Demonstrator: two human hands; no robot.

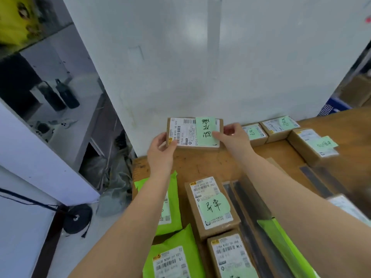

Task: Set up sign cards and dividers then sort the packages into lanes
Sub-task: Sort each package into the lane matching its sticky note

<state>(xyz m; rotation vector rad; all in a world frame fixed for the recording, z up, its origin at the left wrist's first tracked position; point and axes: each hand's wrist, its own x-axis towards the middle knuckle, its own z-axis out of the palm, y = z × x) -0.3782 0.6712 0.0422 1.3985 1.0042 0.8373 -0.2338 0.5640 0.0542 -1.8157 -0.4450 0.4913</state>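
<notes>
- Nearest the camera, well below the two hands, cardboard parcels [212, 205] and green mailers [172, 251] lie flat on the wooden table [200, 163]; one parcel carries a handwritten green note.
- Both hands hold one small cardboard box [192, 133] up against the white wall [200, 67] at the table's far edge. The left hand [160, 151] pinches its lower-left corner, thumb on the printed label. The right hand [234, 137] grips the opposite end, its thumb lying on the green sign card [206, 131] stuck over the label.
- Whether the box's lower edge already rests on the table cannot be told; it looks close.
- To the right of the grip, three more boxes [275, 127] with green cards run in a row along the wall and round the corner.
- Nearer than the grip and to its right, dark divider strips [251, 217] lie flat, seemingly not yet placed.
- Judged step: setting this carded box down as the left-hand lane marker.
- To do it well, lower it square to the wall, card facing the person and readable, roughly level with the neighbouring markers.
- Leave enough gap beside it for a lane and a divider.
- Ease the right thumb off sideways rather than dragging, so the card does not peel or crease.
</notes>
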